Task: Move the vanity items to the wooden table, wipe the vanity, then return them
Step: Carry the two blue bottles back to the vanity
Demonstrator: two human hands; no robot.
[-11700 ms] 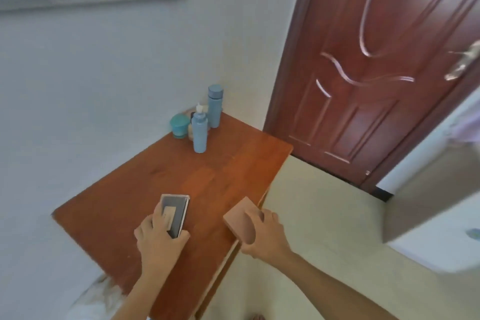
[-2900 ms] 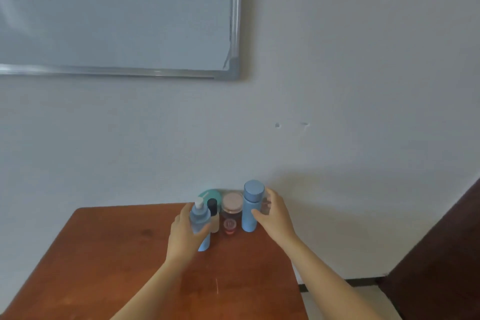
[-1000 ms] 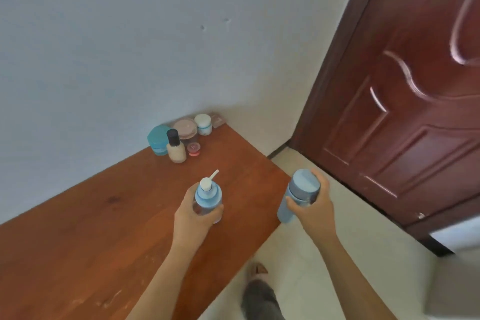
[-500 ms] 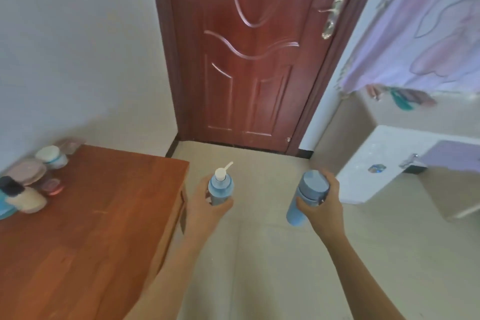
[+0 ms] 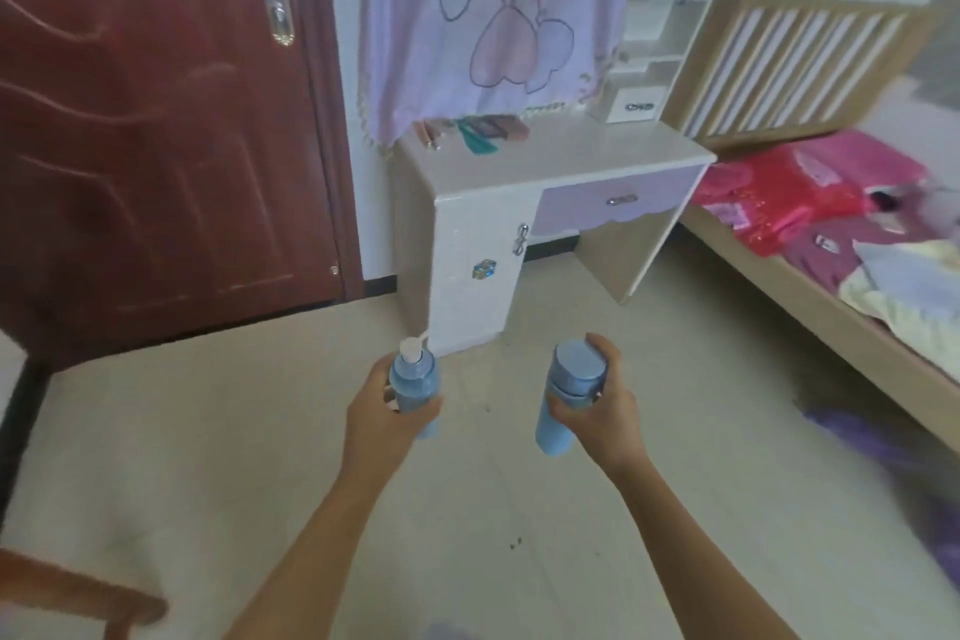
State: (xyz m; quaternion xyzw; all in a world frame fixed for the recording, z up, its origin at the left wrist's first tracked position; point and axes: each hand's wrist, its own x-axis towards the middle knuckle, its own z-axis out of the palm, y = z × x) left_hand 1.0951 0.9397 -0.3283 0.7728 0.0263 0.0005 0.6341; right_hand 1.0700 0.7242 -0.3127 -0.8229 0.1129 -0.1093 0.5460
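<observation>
My left hand (image 5: pixel 379 424) grips a blue pump bottle (image 5: pixel 413 382) with a white nozzle, held upright over the floor. My right hand (image 5: pixel 605 413) grips a taller blue capped bottle (image 5: pixel 569 395), also upright. The white vanity (image 5: pixel 550 161) with a purple drawer stands ahead against the wall, more than an arm's length from both hands. At the back left of its top lie several small items, among them a green comb (image 5: pixel 478 140) and a brown case (image 5: pixel 493 126). A corner of the wooden table (image 5: pixel 67 592) shows at the bottom left.
A dark red door (image 5: pixel 156 120) is at the left. A purple cloth (image 5: pixel 488 10) hangs above the vanity, and a white shelf unit (image 5: pixel 649 47) sits at its right. A bed (image 5: pixel 841 234) with red bedding runs along the right. Pale floor (image 5: pixel 493 509) lies between me and the vanity.
The view has swung right from the wooden table and door to the vanity and bed. Both hands still hold their blue bottles, carried away from the table.
</observation>
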